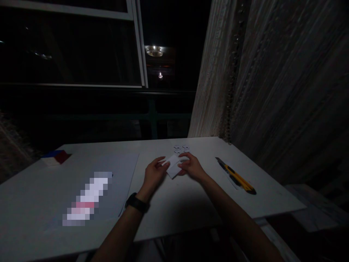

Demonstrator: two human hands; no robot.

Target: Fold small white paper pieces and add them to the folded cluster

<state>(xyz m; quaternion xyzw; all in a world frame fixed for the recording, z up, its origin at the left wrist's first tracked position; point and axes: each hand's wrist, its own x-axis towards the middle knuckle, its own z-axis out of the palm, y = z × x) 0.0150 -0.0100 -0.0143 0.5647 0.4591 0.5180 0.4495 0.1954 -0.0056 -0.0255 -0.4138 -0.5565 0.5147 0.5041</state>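
A small piece of folded white paper (173, 168) is held between my two hands, just above the white table (188, 214). My left hand (155, 174) pinches its left edge with the thumb on top. On the other side my right hand (191, 166) grips the upper and right edges between thumb and fingers. A dark watch sits on my left wrist. Just beyond my hands lie several small white pieces with dark printed marks (182, 148). Off to the right rests a yellow and black utility knife (240, 178), its blade pointing away from me.
White paper sheets (122, 174) lie on the left, partly covered by a blurred-out patch. A cube-like block in blue, red and white (55, 157) stands near the far left corner. Behind the table are a dark window (81, 51) and a hanging curtain (209, 80).
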